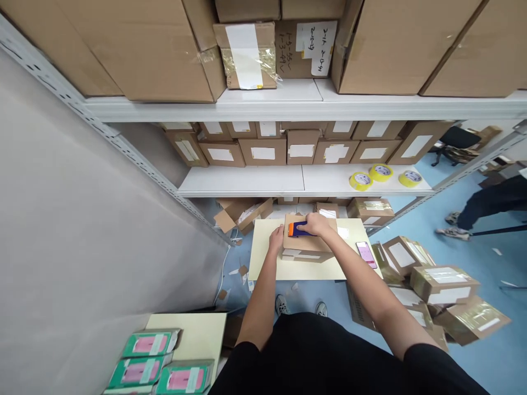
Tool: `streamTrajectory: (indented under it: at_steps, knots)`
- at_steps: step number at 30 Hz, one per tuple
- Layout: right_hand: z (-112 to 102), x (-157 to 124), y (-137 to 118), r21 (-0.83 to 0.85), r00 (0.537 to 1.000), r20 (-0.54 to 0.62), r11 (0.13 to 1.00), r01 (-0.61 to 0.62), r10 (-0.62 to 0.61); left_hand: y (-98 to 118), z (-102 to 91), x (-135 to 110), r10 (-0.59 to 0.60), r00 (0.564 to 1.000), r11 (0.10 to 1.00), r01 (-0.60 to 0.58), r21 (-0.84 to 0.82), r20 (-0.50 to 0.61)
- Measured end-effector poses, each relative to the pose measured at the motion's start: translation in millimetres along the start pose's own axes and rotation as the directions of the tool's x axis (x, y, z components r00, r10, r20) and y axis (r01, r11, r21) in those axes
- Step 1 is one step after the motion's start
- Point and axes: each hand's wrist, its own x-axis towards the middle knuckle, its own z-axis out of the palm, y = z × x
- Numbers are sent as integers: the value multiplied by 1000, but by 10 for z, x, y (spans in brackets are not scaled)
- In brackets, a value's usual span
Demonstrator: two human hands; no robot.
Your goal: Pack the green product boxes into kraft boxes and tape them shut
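Observation:
A closed cardboard box (307,249) stands on the cream-coloured table in front of me. My right hand (317,224) is closed around a dark blue tape dispenser (301,229) with an orange end. The dispenser rests on the box's top face, its orange end pointing left. Against the left side of the box lies my left hand (276,240), its fingers stretched out along the cardboard. Part of the box top is hidden under my right hand and forearm.
A phone (366,255) lies at the right of the table (263,269). Rolls of yellow tape (381,172) sit on the white shelf (247,179) ahead. Packed boxes (444,282) are piled on the floor at right. Green boxes (146,343) stand lower left. A person's leg (486,203) shows far right.

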Motion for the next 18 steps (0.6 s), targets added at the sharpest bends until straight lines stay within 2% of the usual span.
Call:
streamTrajectory:
  at_steps: [2,7,12,14,18]
  knots:
    - [18,-10,76,23,1000,10,999,-23,23,69,74,5,-1,1000,997,0,74,12]
    - [88,29,210,53,998,-4,997,-56,56,150,203,-30,31,997,993,-39,115,73]
    - [105,107,279,77,999,13,996,-33,32,233,192,-53,54,996,954,-73,290,72]
    - [100,113,328,81,1000,19,996,-24,23,265,184,-58,33,998,936,-52,349,60]
    - [52,50,623,40,1000,8,999,-19,18,296,181,-59,-3,1000,910,-8,416,27]
